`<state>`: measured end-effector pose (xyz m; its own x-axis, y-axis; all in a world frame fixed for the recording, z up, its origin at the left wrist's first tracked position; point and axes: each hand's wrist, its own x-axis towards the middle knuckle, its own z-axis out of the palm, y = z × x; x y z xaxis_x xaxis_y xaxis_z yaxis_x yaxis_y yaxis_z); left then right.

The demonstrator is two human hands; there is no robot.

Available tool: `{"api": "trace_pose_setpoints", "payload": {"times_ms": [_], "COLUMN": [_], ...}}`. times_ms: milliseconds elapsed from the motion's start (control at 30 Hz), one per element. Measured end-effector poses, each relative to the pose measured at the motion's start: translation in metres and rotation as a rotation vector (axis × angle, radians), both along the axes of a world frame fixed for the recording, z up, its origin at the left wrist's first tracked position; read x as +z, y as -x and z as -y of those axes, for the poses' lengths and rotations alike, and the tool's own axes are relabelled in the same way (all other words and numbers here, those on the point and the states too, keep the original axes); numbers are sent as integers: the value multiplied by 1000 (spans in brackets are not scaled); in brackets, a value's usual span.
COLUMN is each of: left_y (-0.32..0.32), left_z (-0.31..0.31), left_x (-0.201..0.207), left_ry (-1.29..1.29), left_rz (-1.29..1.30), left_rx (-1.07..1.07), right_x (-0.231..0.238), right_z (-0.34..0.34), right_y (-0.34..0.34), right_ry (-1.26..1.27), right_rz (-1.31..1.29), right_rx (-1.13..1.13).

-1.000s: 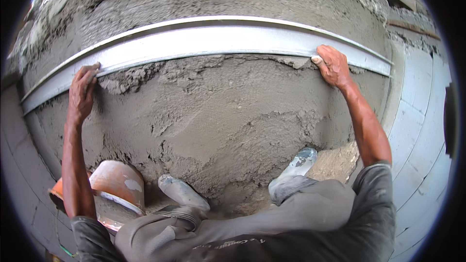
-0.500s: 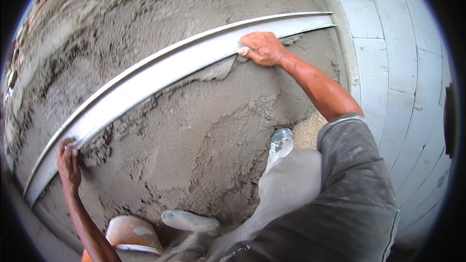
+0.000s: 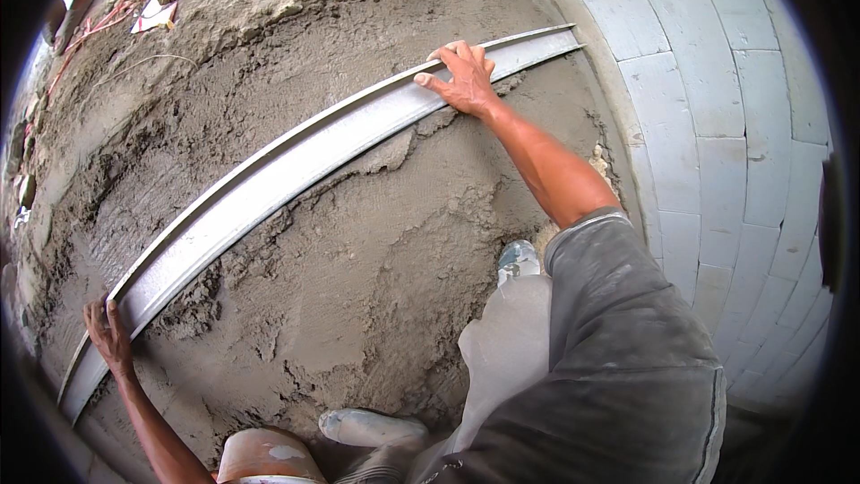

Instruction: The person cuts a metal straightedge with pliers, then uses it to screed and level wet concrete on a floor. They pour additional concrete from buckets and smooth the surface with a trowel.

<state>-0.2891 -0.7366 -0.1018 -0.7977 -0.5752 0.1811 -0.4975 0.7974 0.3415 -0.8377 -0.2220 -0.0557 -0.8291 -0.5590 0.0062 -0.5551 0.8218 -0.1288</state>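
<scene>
A long silvery metal screed bar (image 3: 251,202) with raised edges lies across wet grey mortar (image 3: 331,296). My left hand (image 3: 109,336) grips its near-left end, fingers hooked over the far edge. Toward the other end, my right hand (image 3: 463,79) holds the bar with spread fingers over the far edge and the thumb along it. A ragged ridge of mortar runs along the bar's near side. The mortar there is partly smoothed, while beyond the bar it is rougher at the left.
A wall of pale blocks (image 3: 708,81) rises at the right. An orange, mortar-smeared bucket (image 3: 269,455) stands by my left forearm. My shoes (image 3: 372,427) are in the near area. Red cords (image 3: 98,31) and scraps lie far left, near what looks like another person's leg (image 3: 79,7).
Both hands have shifted their grip from the bar's near edge to over its far edge. The view has moved, showing more scraps at the far left.
</scene>
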Motion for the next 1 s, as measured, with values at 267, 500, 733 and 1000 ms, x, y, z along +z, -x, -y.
{"api": "trace_pose_setpoints", "payload": {"times_ms": [267, 500, 733, 1000], "left_y": [-11, 3, -30, -21], "left_z": [19, -7, 26, 6], "left_x": [0, 1, 13, 5], "left_ry": [-96, -137, -90, 383], "left_rz": [58, 52, 159, -2], "left_rx": [24, 90, 67, -38], "right_x": [-12, -9, -20, -13], "right_z": [5, -14, 12, -1], "right_y": [-5, 25, 9, 22], "right_ry": [93, 118, 145, 92], "right_rz": [-48, -4, -22, -52], "right_rx": [80, 165, 212, 316]}}
